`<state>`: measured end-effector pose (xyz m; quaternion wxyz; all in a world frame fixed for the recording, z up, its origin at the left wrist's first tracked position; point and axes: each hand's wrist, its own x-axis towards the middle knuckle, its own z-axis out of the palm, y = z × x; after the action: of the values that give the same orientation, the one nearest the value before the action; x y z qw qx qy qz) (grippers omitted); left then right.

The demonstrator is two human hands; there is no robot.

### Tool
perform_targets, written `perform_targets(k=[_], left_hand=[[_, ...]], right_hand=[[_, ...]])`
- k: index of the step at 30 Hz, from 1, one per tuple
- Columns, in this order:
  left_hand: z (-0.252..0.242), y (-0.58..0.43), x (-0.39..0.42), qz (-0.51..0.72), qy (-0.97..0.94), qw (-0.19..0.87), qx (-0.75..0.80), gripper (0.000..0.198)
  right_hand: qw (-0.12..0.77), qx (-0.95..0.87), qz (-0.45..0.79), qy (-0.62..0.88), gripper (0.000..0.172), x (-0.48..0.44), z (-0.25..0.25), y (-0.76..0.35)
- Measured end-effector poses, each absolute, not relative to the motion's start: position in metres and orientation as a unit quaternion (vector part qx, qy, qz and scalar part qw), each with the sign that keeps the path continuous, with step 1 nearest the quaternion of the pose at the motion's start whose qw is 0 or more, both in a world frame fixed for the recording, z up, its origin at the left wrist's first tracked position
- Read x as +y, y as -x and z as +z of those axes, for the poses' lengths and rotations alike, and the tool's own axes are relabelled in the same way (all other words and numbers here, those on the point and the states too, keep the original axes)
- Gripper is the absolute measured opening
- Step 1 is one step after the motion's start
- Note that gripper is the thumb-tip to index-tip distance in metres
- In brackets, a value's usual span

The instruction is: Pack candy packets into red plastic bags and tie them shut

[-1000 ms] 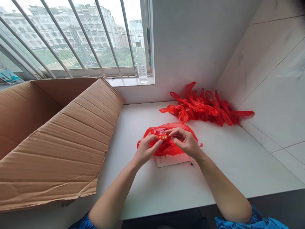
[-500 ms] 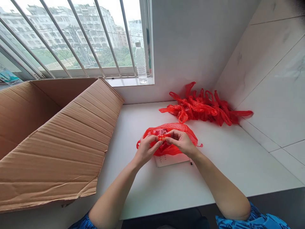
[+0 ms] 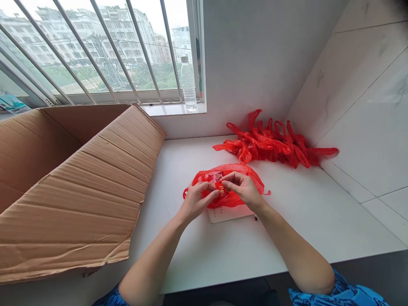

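Note:
A small red packet with yellow lettering (image 3: 221, 188) is pinched between the thumb and fingertips of my right hand (image 3: 242, 187), hanging with its long side nearly upright. Close at its left edge is my left hand (image 3: 198, 199), with thumb and index finger slightly apart; whether they touch the packet is hard to see. Under both hands lies a red plastic bag (image 3: 251, 174), spread open, with a pink and white printed item (image 3: 216, 176) showing in it. A white box or booklet with dark writing (image 3: 229, 214) sticks out below the bag's near edge.
Several red plastic bags (image 3: 267, 144) lie bunched against the wall at the back right of the white table (image 3: 306, 216). At left stands a large open cardboard box (image 3: 95, 191). A clear bottle (image 3: 188, 85) is on the windowsill, beside a barred window.
The red packet has turned from lying crosswise between both hands to hanging nearly upright from my right hand. My left fingertips have parted slightly.

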<state>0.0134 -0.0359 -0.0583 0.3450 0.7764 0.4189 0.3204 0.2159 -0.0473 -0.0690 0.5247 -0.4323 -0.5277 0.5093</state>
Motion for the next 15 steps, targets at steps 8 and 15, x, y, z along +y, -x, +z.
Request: perform_targets(k=[8, 15], left_hand=[[-0.060, -0.015, -0.033, 0.362, -0.725, 0.417, 0.412, 0.032], [-0.055, -0.017, -0.032, 0.406, -0.656, 0.486, 0.411, 0.034]], right_hand=[[0.505, -0.564, 0.488, 0.435, 0.037, -0.054, -0.062, -0.214], [0.476, -0.561, 0.545, 0.402, 0.037, -0.057, -0.059, -0.213]])
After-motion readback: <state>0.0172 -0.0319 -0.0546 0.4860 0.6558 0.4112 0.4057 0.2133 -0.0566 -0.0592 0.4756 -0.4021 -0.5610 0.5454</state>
